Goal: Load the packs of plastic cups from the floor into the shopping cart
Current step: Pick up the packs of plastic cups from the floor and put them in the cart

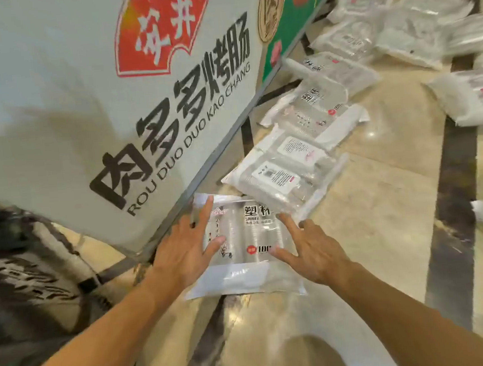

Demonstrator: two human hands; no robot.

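Right now our left hand (187,246) and right hand (313,249), fingers spread, press flat on the nearest pack (248,240) on the floor (382,199); more packs (303,136) trail toward one o'clock beside a sign (95,93).

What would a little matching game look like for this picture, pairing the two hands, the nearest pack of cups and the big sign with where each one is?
Things:
1. left hand
2. right hand
3. nearest pack of cups
4. big sign

Places:
A. standing upright beside the row of packs
B. flat on the floor between both hands
C. spread open on the pack's edge nearest the sign
D. spread open on the pack's edge away from the sign

Pairs: 1-C, 2-D, 3-B, 4-A
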